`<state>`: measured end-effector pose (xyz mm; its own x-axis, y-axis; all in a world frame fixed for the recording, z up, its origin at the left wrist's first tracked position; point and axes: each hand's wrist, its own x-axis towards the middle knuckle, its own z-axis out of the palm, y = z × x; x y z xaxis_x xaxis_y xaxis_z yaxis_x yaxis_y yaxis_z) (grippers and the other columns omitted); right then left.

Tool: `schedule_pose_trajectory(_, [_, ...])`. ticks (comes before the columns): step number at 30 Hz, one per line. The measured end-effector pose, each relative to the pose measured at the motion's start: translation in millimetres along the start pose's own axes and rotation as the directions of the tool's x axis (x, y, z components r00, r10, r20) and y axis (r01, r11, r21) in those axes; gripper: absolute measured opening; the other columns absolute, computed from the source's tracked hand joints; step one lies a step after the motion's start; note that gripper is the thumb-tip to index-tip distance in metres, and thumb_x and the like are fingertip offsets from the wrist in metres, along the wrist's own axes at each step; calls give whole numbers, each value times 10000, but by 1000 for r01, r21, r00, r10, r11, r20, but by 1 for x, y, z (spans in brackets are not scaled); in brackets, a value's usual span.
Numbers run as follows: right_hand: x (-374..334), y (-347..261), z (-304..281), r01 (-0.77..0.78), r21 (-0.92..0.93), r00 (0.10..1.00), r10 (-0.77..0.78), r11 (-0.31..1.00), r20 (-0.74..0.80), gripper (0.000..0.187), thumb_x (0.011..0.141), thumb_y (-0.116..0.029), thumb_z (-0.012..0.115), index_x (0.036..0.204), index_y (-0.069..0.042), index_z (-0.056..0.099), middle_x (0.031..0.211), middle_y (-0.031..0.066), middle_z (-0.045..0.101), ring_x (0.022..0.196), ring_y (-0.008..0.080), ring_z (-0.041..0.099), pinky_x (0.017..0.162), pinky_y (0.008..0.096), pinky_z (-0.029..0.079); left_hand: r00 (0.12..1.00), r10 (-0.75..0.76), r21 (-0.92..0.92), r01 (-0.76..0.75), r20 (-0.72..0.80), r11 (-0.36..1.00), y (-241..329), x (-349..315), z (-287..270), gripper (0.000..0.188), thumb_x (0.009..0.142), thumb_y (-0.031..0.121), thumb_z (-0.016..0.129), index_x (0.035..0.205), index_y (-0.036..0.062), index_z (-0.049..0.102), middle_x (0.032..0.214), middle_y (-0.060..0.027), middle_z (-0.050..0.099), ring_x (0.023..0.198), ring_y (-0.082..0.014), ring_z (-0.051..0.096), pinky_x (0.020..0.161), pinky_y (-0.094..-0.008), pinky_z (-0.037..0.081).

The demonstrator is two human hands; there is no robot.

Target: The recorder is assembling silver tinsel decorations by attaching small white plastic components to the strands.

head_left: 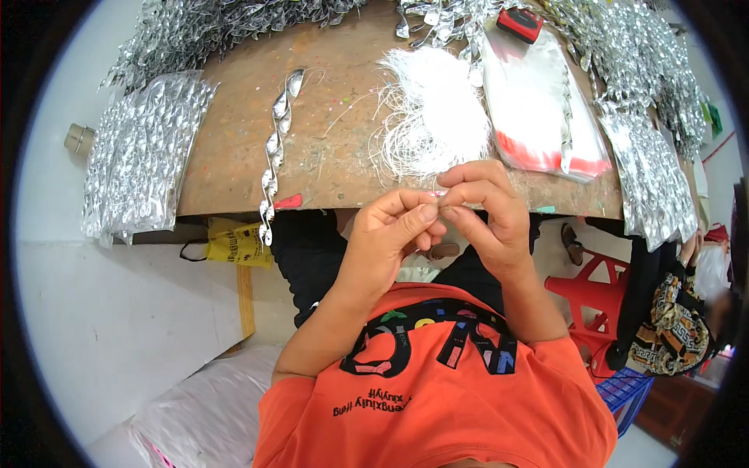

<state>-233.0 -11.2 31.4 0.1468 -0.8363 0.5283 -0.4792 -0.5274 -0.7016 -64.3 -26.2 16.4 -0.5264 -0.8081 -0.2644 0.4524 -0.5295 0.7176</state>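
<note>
Near the table's front edge, above my lap, my left hand and my right hand meet with thumbs and forefingers pinched together. Something tiny and pale shows between the fingertips, too small to name. Just beyond them lies a tangled bundle of white string. A twisted silver foil strip lies left of my hands, its lower end hanging past the table edge. To the right is a stack of clear plastic bags with red edges, with another silver strip on top.
Bagged silver strips lie at the left and right. Heaps of loose silver strips line the back of the brown table. A red box-shaped object sits on the bags. A red stool and another person are at right.
</note>
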Motion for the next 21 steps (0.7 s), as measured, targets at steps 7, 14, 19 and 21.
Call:
schedule_pose_trajectory(7, [-2,7,2,79,89,997,-79,993,-5,146,724,-2,640,866,-28,615,902,93,607,840,208,548,726,295,424,998,-23,-72,27,56,997,3,0,-6,96,834,108,603,905,46,592,724,-13,587,629,-55,533,600,-174,440])
schedule_pose_trajectory(14, [-5,9,5,-2,-3,1000,2,1000,11,161,736,-12,645,893,-30,616,840,76,621,757,189,561,682,289,420,997,38,-8,-37,70,999,7,-3,1,68,831,104,600,878,57,586,735,3,584,641,-38,528,579,-156,412])
schedule_pose_trajectory(19, [-6,4,5,22,-24,998,-24,999,-57,145,719,-64,660,857,-91,623,809,34,629,724,194,561,669,300,384,995,91,69,-87,-51,994,7,-3,6,70,829,83,584,862,23,566,708,-32,591,599,-49,505,573,-168,410])
schedule_pose_trajectory(21, [-6,2,6,34,-25,997,-35,999,-67,147,718,-62,661,857,-92,623,803,31,626,717,194,558,663,302,382,991,111,113,-102,-77,988,6,-2,7,71,838,89,584,863,24,567,718,-22,593,607,-40,507,564,-152,398])
